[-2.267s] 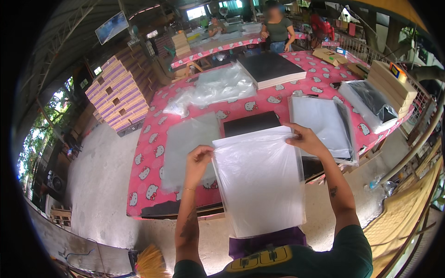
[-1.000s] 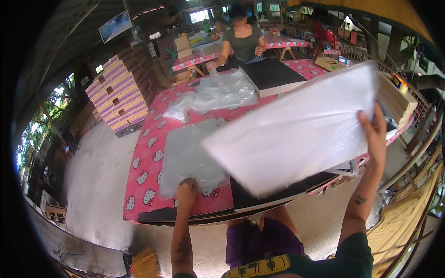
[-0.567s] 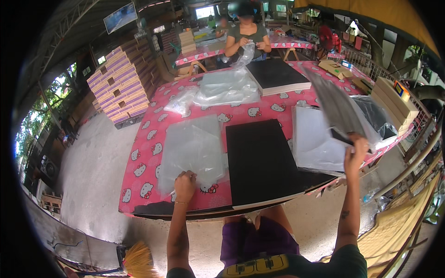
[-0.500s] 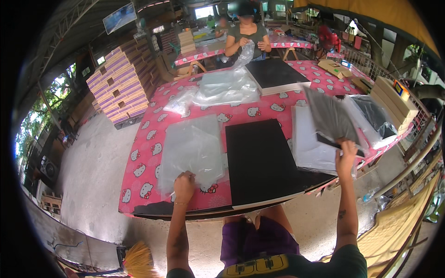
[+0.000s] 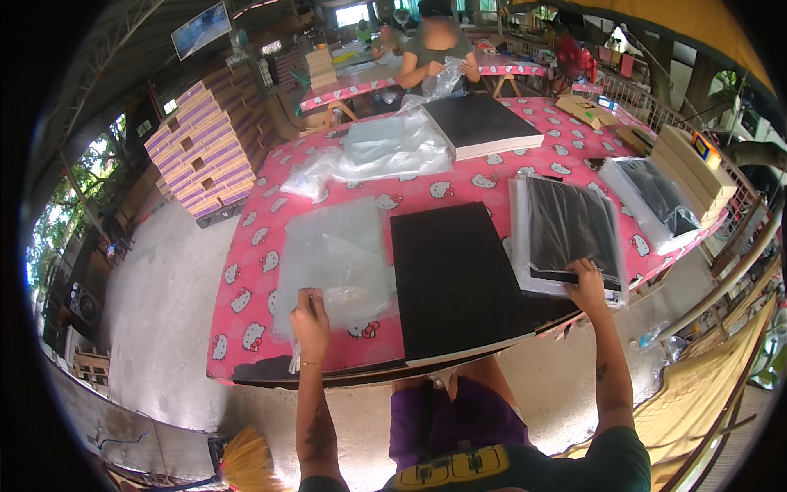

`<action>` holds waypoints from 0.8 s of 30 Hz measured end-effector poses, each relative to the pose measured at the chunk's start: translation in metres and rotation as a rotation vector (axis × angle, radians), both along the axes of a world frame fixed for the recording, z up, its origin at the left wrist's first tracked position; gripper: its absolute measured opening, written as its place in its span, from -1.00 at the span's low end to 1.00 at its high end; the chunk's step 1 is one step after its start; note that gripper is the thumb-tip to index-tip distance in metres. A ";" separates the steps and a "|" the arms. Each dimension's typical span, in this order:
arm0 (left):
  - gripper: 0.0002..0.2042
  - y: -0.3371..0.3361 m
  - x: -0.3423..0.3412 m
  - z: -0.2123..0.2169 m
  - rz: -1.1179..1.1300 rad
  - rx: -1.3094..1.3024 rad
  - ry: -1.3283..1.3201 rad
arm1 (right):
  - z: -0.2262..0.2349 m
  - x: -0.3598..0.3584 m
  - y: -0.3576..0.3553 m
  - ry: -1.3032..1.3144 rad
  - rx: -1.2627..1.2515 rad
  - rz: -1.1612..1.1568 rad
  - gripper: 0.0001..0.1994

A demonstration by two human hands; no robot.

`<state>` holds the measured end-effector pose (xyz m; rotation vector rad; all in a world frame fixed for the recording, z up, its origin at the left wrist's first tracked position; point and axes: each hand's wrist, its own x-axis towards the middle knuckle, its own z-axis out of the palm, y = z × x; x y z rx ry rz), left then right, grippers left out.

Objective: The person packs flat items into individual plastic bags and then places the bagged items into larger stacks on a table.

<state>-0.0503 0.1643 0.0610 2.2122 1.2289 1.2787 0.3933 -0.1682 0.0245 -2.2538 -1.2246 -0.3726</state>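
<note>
My right hand (image 5: 587, 285) grips the near edge of a black sheet in a clear plastic sleeve (image 5: 572, 230), which lies on a stack of similar sleeves at the table's right. My left hand (image 5: 310, 321) is closed, fingertips pinched together, over the near left corner of a pile of clear plastic bags (image 5: 336, 258). A thin whitish strip (image 5: 294, 357) shows below that hand; whether the fingers hold it is unclear. Between my hands lies a thick stack of black sheets (image 5: 455, 279) with a pale near edge.
Across the pink patterned table (image 5: 262, 348) a person (image 5: 434, 61) handles clear plastic. Near them lie another black stack (image 5: 484, 127) and a heap of plastic bags (image 5: 385, 148). Bagged black sheets (image 5: 652, 197) and cardboard boxes (image 5: 693, 172) line the right side. Boxes (image 5: 201, 152) stand piled left.
My right hand has lowered the sleeved black sheet, which was tilted up, flat onto the right stack. My left hand has shifted slightly left and up. The person opposite has raised the plastic.
</note>
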 end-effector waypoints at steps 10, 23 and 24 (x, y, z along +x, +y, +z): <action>-0.85 -0.021 0.006 -0.005 -0.171 -0.164 -0.204 | 0.040 -0.009 -0.012 0.118 -0.149 0.113 -0.63; -0.82 -0.166 0.089 0.018 -0.407 -0.227 -0.208 | 0.012 -0.228 0.101 1.711 0.563 0.598 -0.80; -0.84 -0.164 0.088 0.013 -0.448 -0.238 -0.206 | 0.011 -0.232 0.102 1.736 0.587 0.603 -0.82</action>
